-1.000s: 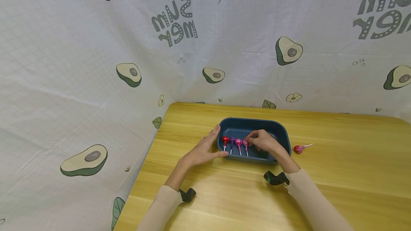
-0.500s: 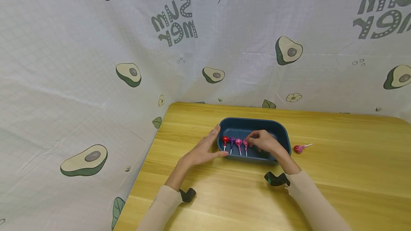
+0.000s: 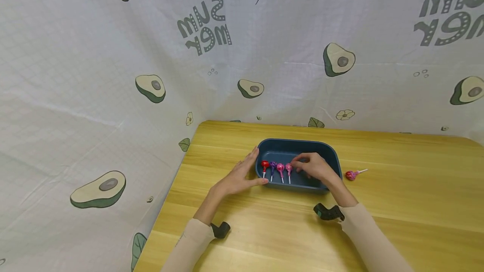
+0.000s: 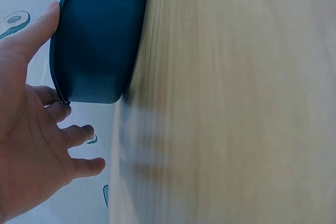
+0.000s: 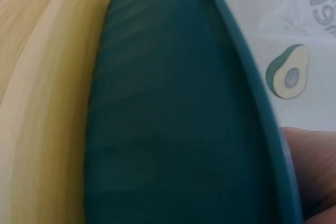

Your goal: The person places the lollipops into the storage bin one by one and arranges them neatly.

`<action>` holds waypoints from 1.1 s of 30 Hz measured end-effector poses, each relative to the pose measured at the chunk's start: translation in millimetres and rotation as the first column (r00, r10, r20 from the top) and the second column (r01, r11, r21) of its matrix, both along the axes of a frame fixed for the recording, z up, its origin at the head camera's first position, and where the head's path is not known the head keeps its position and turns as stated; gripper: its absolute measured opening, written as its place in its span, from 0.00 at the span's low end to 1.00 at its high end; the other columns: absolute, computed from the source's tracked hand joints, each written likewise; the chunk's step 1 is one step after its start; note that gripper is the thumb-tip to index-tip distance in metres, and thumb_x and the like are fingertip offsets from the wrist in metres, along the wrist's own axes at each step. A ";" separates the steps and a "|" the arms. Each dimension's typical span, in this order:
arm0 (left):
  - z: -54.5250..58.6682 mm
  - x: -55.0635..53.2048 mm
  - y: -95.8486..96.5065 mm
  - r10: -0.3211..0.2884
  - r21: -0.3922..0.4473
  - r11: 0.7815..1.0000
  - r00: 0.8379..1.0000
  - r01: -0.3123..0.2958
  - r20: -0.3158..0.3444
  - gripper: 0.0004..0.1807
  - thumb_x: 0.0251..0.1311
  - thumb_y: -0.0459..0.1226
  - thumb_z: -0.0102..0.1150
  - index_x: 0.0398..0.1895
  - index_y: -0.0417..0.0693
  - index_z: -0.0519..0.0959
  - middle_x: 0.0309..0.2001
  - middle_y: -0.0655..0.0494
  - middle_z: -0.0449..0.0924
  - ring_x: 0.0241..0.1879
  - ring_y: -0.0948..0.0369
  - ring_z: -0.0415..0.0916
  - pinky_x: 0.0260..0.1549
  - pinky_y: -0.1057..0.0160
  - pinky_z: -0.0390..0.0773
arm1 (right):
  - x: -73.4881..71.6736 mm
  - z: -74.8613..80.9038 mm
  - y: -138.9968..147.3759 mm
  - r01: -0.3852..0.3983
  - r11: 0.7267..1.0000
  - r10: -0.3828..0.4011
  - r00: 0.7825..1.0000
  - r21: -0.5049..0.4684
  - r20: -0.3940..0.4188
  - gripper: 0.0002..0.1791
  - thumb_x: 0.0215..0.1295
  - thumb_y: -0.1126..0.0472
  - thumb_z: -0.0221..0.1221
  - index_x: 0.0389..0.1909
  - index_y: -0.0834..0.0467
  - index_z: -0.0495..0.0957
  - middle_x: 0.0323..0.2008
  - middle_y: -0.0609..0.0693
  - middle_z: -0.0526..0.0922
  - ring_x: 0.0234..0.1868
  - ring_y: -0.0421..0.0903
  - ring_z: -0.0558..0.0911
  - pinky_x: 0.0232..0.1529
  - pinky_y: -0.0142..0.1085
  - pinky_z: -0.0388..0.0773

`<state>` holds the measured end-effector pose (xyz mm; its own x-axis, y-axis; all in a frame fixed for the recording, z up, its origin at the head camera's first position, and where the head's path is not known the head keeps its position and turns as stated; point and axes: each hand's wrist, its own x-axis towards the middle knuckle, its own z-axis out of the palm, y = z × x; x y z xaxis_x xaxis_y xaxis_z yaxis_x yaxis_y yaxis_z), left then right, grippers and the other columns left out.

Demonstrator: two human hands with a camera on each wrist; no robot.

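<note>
In the head view a dark blue tray (image 3: pixel 280 155) holds a row of wrapped lollipops: a red lollipop (image 3: pixel 265 164), a purple lollipop (image 3: pixel 272 166) and two pink ones. My left hand (image 3: pixel 236 179) rests spread against the tray's left end, thumb at the front rim and fingertips at the left rim. Over the tray's inside, my right hand (image 3: pixel 314 168) has its fingertips just right of the last pink lollipop (image 3: pixel 289 167), whose head and stick show whole. The right wrist view shows mostly the tray's outer wall (image 5: pixel 173 103); the right hand's fingertips are hidden there.
Outside the tray, to its right, another pink and red lollipop (image 3: pixel 351 175) lies on the wooden table (image 3: pixel 416 205). A white cloth (image 3: pixel 287 45) printed with avocados hangs behind and along the left. Black devices (image 3: pixel 329 212) are strapped to both wrists.
My right hand has drawn back slightly to the right from the last pink lollipop, uncovering its head. The left hand and the tray stay in place.
</note>
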<state>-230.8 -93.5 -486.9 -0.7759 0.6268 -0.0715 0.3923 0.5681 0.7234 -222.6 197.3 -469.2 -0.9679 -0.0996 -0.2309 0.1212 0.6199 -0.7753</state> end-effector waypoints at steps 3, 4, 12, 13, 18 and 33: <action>-0.2 0.0 0.6 -0.001 0.004 1.000 1.000 0.001 0.000 0.58 0.65 0.66 0.58 0.86 0.63 0.33 0.86 0.61 0.30 0.86 0.52 0.34 0.80 0.34 0.41 | 3.8 6.1 5.1 0.001 1.000 -0.002 1.000 -0.026 -0.031 0.19 0.75 0.55 0.60 0.56 0.66 0.82 0.34 0.60 0.88 0.17 0.40 0.69 0.20 0.33 0.68; -0.3 -0.1 0.9 -0.001 0.007 1.000 1.000 0.001 0.000 0.58 0.65 0.66 0.58 0.86 0.63 0.33 0.86 0.61 0.30 0.86 0.52 0.34 0.80 0.34 0.41 | 5.7 9.1 7.5 -0.004 0.999 0.002 0.999 -0.042 -0.046 0.20 0.76 0.55 0.60 0.57 0.66 0.81 0.36 0.62 0.88 0.17 0.41 0.69 0.20 0.34 0.68; 0.5 1.8 3.2 0.000 0.009 1.000 1.000 0.000 0.009 0.58 0.66 0.64 0.59 0.85 0.63 0.33 0.86 0.63 0.29 0.86 0.53 0.34 0.81 0.35 0.39 | 23.8 32.6 41.1 0.113 0.983 -0.134 0.981 -0.145 -0.143 0.27 0.78 0.48 0.57 0.65 0.64 0.77 0.42 0.56 0.85 0.17 0.41 0.66 0.22 0.35 0.66; 0.5 2.1 3.3 0.002 0.009 1.000 1.000 -0.002 0.013 0.58 0.66 0.64 0.59 0.85 0.63 0.33 0.86 0.64 0.29 0.86 0.54 0.34 0.81 0.35 0.39 | 26.5 33.9 47.2 0.147 0.977 -0.169 0.975 -0.152 -0.143 0.28 0.77 0.45 0.57 0.66 0.62 0.77 0.41 0.52 0.85 0.17 0.40 0.65 0.20 0.35 0.65; 0.5 3.3 3.0 0.011 0.006 1.000 1.000 -0.012 0.021 0.58 0.65 0.66 0.58 0.85 0.64 0.33 0.85 0.67 0.28 0.86 0.55 0.33 0.81 0.36 0.38 | 39.8 27.5 78.6 0.291 0.931 -0.329 0.930 -0.219 -0.163 0.30 0.74 0.43 0.60 0.65 0.61 0.77 0.34 0.32 0.83 0.14 0.39 0.64 0.15 0.36 0.64; -2.8 2.9 2.0 0.015 0.010 1.000 1.000 -0.015 -0.001 0.58 0.66 0.65 0.58 0.85 0.63 0.33 0.85 0.66 0.30 0.86 0.52 0.35 0.81 0.35 0.40 | 72.1 -24.6 107.8 0.520 0.850 -0.499 0.846 0.082 -0.189 0.30 0.65 0.45 0.69 0.51 0.68 0.80 0.31 0.51 0.88 0.26 0.29 0.75 0.28 0.29 0.71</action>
